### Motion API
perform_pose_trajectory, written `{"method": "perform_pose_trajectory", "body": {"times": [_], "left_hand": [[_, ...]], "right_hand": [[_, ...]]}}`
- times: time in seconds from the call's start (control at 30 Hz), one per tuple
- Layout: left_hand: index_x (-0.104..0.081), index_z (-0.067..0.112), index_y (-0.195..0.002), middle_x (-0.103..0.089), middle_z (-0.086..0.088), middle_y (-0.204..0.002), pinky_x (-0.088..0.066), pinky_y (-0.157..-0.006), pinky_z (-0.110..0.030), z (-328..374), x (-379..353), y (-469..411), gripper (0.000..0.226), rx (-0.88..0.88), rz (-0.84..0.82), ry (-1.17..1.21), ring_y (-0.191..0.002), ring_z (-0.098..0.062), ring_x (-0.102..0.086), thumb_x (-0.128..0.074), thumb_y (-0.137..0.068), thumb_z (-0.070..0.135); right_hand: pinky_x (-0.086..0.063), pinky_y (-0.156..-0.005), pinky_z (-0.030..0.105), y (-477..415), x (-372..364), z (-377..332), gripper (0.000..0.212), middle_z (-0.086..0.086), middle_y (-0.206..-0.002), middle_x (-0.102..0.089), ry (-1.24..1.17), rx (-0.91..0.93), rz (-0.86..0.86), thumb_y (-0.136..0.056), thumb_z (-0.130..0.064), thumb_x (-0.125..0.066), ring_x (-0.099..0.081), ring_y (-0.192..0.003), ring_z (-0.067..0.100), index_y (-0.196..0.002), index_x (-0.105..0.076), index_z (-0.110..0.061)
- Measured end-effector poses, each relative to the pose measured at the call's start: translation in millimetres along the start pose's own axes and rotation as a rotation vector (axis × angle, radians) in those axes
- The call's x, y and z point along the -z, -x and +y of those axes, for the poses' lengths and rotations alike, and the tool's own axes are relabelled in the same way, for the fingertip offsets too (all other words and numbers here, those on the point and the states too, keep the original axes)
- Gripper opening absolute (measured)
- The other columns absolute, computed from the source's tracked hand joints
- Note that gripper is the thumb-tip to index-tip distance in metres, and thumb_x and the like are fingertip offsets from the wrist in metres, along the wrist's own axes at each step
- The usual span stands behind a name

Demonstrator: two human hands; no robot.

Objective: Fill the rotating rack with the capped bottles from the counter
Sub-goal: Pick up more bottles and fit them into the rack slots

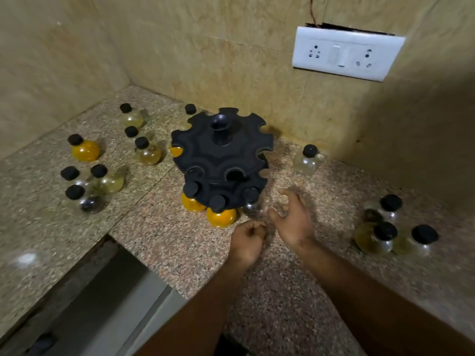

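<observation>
A black two-tier rotating rack point(221, 155) stands in the counter's middle near the wall. Its lower tier holds two orange-filled bottles point(221, 215) and a clear bottle point(251, 206) at the front. Several round black-capped bottles stand on the counter at the left point(86, 150), one clear bottle point(308, 160) to the rack's right, and a cluster point(380, 237) at far right. My left hand point(248, 240) is a closed fist in front of the rack, holding nothing that I can see. My right hand point(293, 217) is open, fingers spread, beside the clear bottle in the rack.
The speckled granite counter point(180, 242) meets tiled walls in a corner at the back left. A white switch and socket plate point(344, 53) is on the back wall. A cut-out with a grey surface point(102, 291) lies low at the front left.
</observation>
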State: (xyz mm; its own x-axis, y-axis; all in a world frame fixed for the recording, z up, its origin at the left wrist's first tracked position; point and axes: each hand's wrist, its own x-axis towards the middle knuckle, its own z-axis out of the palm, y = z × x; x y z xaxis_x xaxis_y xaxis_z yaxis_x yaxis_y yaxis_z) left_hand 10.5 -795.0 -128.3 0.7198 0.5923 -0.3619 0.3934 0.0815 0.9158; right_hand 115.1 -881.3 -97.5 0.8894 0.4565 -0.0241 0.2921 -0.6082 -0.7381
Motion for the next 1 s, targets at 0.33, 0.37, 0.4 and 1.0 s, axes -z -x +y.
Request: {"method": "perform_pose_trajectory", "body": {"times": [0.33, 0.37, 0.4, 1.0], "left_hand": [[-0.061, 0.027, -0.131, -0.062, 0.001, -0.135, -0.045, -0.105, -0.034, 14.8, -80.7, 3.6, 0.050, -0.304, -0.305, -0.755, -0.123, -0.022, -0.057, -0.054, -0.088, 0.050], [-0.059, 0.022, -0.135, -0.059, -0.003, -0.139, -0.042, -0.108, -0.034, 17.2, -85.0, 5.1, 0.049, -0.350, -0.352, -0.755, -0.128, -0.024, -0.054, -0.060, -0.089, 0.042], [-0.057, 0.016, -0.137, -0.056, -0.008, -0.141, -0.039, -0.110, -0.033, 18.8, -90.9, 6.4, 0.049, -0.385, -0.402, -0.752, -0.132, -0.027, -0.050, -0.064, -0.091, 0.033], [-0.008, 0.035, -0.159, 0.007, -0.008, -0.168, -0.021, -0.119, -0.058, 28.6, -152.9, -19.2, 0.120, -0.383, -0.698, -1.418, -0.153, -0.040, 0.005, -0.083, -0.068, 0.055]], "right_hand": [[-0.046, -0.086, 0.031, 67.8, 50.4, 81.8, 0.041, 0.005, -0.115, -0.063, -0.094, -0.338, 0.368, -0.087, -0.025, -0.070, -0.062, -0.102, 0.025, -0.125, -0.060, -0.017], [-0.048, -0.084, 0.033, 71.7, 53.0, 85.1, 0.041, 0.003, -0.113, -0.062, -0.124, -0.359, 0.405, -0.087, -0.026, -0.070, -0.063, -0.099, 0.023, -0.125, -0.058, -0.019], [-0.051, -0.085, 0.036, 75.8, 57.1, 89.2, 0.043, 0.003, -0.116, -0.061, -0.149, -0.372, 0.448, -0.086, -0.028, -0.070, -0.063, -0.100, 0.023, -0.126, -0.056, -0.019], [-0.047, -0.086, 0.039, 50.5, 113.3, 126.8, 0.064, 0.007, -0.142, -0.050, -0.023, -0.468, 0.439, -0.089, -0.051, -0.067, -0.059, -0.118, 0.031, -0.145, -0.045, -0.031]]}}
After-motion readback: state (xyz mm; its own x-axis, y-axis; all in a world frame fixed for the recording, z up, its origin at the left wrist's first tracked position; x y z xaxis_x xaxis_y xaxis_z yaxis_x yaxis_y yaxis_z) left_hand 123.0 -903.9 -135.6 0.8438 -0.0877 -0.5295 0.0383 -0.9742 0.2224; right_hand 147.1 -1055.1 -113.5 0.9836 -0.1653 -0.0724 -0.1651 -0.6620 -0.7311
